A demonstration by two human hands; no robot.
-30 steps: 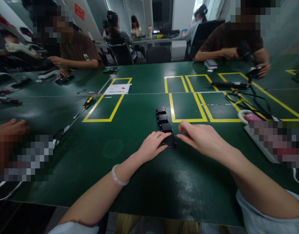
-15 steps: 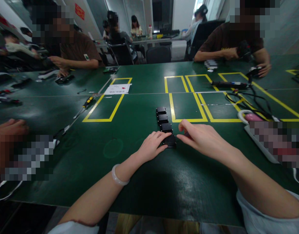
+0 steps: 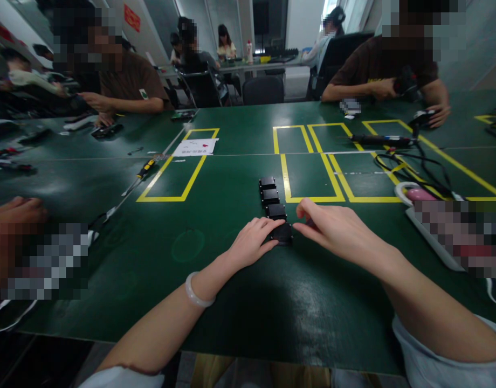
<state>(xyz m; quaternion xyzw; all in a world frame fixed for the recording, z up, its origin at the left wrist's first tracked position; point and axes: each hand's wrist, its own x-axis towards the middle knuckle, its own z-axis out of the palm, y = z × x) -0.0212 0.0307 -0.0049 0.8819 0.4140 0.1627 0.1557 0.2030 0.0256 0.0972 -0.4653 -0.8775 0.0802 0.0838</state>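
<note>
Several small black square blocks, their kind unclear, stand in a row on the green table [image 3: 232, 291]. Over the left side of the nearest black block [image 3: 282, 234] lies my left hand [image 3: 252, 242], fingertips on its far edge and thumb along its near edge. My right hand [image 3: 329, 223] is curled at the block's right side, thumb tip close to it. Whatever the right fingers hold, if anything, is hidden; a dark patch shows between them. Beyond my left fingers are another black block [image 3: 276, 210] and the farther ones [image 3: 269, 196].
Yellow tape outlines [image 3: 312, 200] mark the table ahead. A screwdriver [image 3: 146, 169] and a paper sheet [image 3: 196, 147] lie left. Cables [image 3: 429, 167] and a white tray [image 3: 434, 242] are at right. Another person's hand [image 3: 17, 215] rests at far left; two people sit opposite.
</note>
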